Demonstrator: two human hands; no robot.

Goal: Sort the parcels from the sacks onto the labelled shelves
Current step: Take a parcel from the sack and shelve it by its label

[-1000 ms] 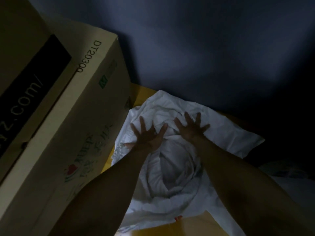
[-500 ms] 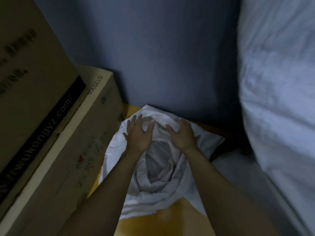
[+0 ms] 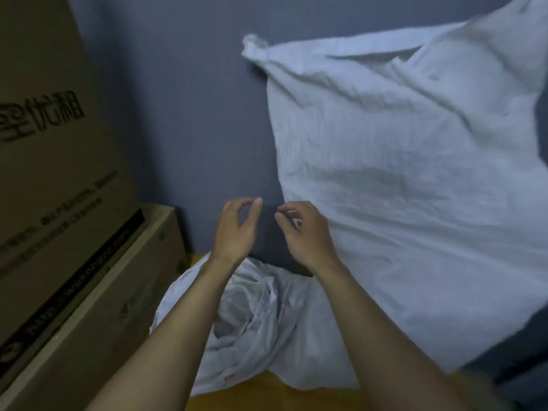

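We hold both hands up in front of us, side by side and a little apart, backs toward us. Our left hand (image 3: 235, 232) has its fingers loosely curled, thumb and forefinger close to making a ring, with nothing in it. Our right hand (image 3: 310, 235) is curled just as loosely and grips nothing either. Neither hand touches a sack.

Below the hands, under our wrists and forearms, the slack sack (image 3: 255, 321) lies crumpled, white and thin, its folds bunched toward the middle. It rests on a yellow surface (image 3: 275, 396) that shows nearer to us than the hands.

To the right of the right hand, and rising well above both hands, stands the full sack (image 3: 400, 188), white, wrinkled and bulging. Its knot (image 3: 254, 48) sits high above the hands. Its lower edge seems to meet the slack sack below the right wrist.

To the left of the left hand a tall box (image 3: 44, 129) with dark print sits on a low box (image 3: 112, 292). Beyond the hands is a grey-blue wall (image 3: 184, 99).
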